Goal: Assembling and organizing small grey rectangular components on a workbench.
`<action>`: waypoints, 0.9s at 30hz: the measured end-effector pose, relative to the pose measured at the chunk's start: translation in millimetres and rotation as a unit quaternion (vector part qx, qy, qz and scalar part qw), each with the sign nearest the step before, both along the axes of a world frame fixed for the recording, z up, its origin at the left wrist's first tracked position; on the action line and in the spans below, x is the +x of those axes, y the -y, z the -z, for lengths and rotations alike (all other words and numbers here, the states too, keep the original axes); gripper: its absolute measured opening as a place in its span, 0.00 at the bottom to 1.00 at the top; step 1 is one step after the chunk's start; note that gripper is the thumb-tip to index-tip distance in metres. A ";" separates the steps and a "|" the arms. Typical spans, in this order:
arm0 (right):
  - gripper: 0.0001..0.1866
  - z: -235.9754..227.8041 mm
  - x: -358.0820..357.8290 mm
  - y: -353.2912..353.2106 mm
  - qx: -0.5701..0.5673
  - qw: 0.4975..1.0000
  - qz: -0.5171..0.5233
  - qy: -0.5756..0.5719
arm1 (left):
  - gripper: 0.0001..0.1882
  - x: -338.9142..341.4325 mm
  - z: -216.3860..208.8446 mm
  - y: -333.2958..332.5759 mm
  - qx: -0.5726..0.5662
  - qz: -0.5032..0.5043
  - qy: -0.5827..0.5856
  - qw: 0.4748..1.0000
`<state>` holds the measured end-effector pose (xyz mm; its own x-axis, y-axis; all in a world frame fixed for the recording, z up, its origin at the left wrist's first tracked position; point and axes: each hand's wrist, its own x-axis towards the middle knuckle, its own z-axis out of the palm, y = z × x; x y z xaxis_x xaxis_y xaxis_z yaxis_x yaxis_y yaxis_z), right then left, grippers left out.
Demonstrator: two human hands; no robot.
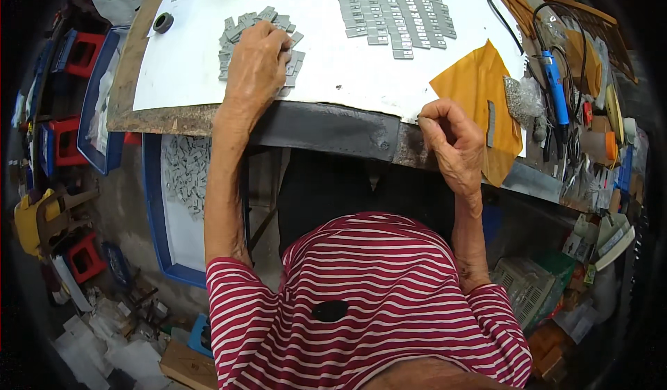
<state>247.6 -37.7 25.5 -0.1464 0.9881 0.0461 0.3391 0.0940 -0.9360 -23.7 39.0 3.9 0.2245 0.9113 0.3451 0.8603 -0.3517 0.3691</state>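
Observation:
My left hand rests over a loose pile of small grey plastic parts on a white sheet. Its fingers are curled down onto the pile, and the fingertips and anything in them are hidden. At the table's near edge, my right hand makes a pinch, thumb against forefinger. Whatever is between those fingertips is too small to make out. Farther back, similar grey parts lie side by side in slanting rows. Beside my right hand is a sheet of orange-brown paper with a grey strip on it.
A dark ring sits on the sheet's left. A blue-handled tool with a black cord, a bag of small metal pieces and clutter crowd the right. Below the table at left, a blue tray holds more grey parts.

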 end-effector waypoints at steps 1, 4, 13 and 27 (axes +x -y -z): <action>0.01 0.2 1.0 0.0 -0.020 0.999 0.001 -0.038 | 0.03 -0.9 1.4 -0.6 0.021 0.004 -0.002 1.000; 0.02 0.6 3.7 -0.5 -0.058 0.991 0.001 -0.117 | 0.05 -1.9 -1.3 -0.6 0.066 0.008 0.006 0.998; 0.04 3.2 4.8 -3.1 -0.098 0.972 0.003 -0.213 | 0.13 60.6 -8.5 31.1 -0.282 0.114 0.669 0.678; 0.05 6.2 9.6 -1.5 -0.114 0.949 0.026 -0.292 | 0.14 112.7 -4.7 56.7 -0.341 0.106 0.683 0.637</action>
<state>257.2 -36.2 19.3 -0.1131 0.9872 -0.1120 -0.2450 -0.1370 -0.9598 89.0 -17.8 8.7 0.2830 0.9529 -0.1092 -0.4670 0.2363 0.8521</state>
